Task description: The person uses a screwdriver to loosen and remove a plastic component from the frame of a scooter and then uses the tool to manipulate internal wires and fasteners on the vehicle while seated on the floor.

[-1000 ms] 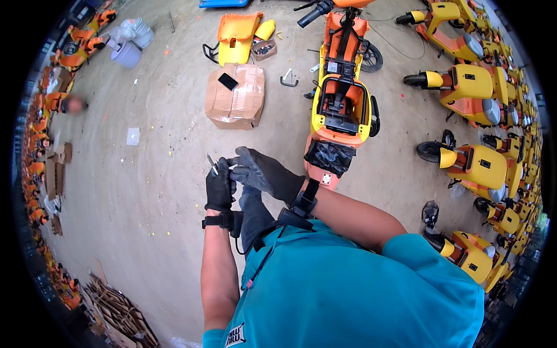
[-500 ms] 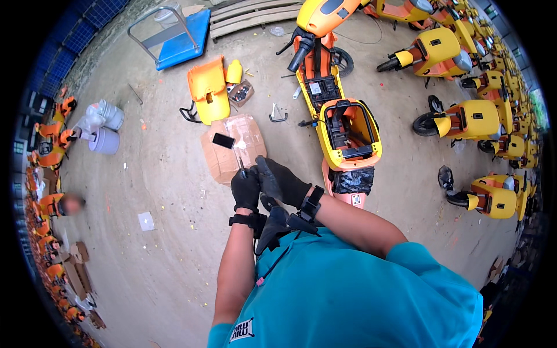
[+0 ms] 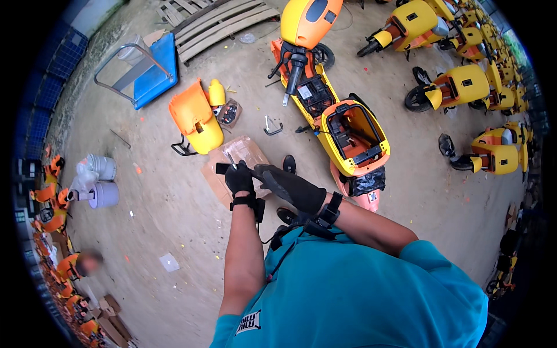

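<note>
Concrete floor (image 3: 174, 223): dusty and scuffed, dotted with small orange and yellow scraps.
Parked scooters (image 3: 469, 84): yellow and orange, ranked along the right side; more orange ones crowd the left edge.
Stripped scooter (image 3: 316, 101): ahead and to the right of the worker, covers off, rear compartment uncovered, inner parts exposed; black plastic sheet (image 3: 367, 181) on its tail.
Worker (image 3: 360, 290): turquoise shirt, dark gloves, a strap on each wrist, both forearms extended forward.
Wooden pallet (image 3: 229, 29): flat on the floor at the far end, slats weathered.
Blue platform cart (image 3: 155, 75): just beside the pallet, tubular handle raised.
Body panel (image 3: 194, 113): orange and yellow, lying on the floor just beyond the carton.
Carton (image 3: 248, 149): brown, taped, shut, directly ahead of the worker.
Buckets (image 3: 104, 196): two pale ones, standing together well off to the left.
Small box (image 3: 230, 113): open-topped, holds small dark parts, just beside the panel.
Right hand (image 3: 293, 185): fingers reach toward the left hand (image 3: 239, 178); I cannot tell whether it grips anything.
Left hand: closed around a slim tool, seen against the carton; contact with the carton cannot be determined.
Black slab (image 3: 222, 168): phone-like, just beside the left hand, partly hidden.
Slim tool (image 3: 231, 158): metallic shank, protruding forward from the left fist; its lower part is hidden.
</note>
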`<action>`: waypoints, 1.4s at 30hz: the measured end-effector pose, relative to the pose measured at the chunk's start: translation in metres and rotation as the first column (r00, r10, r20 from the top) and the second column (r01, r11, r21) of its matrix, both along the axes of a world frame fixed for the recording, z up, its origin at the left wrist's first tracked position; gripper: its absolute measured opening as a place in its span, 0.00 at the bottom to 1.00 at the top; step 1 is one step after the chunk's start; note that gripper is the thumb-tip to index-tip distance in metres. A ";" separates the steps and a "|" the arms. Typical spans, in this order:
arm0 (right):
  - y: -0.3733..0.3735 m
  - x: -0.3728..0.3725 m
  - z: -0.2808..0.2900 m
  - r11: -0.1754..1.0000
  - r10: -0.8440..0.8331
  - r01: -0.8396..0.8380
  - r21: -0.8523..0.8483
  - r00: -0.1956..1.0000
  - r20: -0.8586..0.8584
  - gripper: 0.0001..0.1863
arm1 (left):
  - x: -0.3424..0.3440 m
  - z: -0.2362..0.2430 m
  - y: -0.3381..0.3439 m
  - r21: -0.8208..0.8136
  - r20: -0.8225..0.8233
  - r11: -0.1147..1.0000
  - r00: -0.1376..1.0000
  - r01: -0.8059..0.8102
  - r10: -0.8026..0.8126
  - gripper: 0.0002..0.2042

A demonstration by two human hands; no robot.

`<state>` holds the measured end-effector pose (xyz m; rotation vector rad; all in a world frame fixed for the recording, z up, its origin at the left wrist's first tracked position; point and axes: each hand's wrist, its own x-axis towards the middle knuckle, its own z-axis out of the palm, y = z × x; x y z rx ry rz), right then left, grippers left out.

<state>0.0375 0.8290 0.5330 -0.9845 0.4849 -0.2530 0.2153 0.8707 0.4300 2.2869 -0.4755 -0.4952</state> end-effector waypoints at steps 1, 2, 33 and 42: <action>-0.010 0.007 -0.005 1.000 0.010 -0.008 -0.015 0.996 0.088 0.27 | 0.011 -0.006 -0.008 0.041 0.102 0.999 0.994 0.036 -0.040 0.15; -0.023 0.012 -0.003 0.999 0.012 -0.010 -0.031 0.997 0.074 0.27 | 0.022 -0.010 -0.016 -0.045 -0.067 0.999 0.998 0.007 -0.010 0.15; -0.196 0.080 -0.035 0.883 0.083 -0.202 -0.424 0.956 -0.282 0.24 | 0.145 -0.062 -0.185 0.695 -0.197 0.379 0.669 0.611 -0.716 0.10; -0.220 0.073 -0.055 0.874 -0.126 -0.020 -0.485 0.955 -0.267 0.13 | 0.396 -0.092 -0.133 0.409 -0.156 0.912 0.987 0.038 0.028 0.12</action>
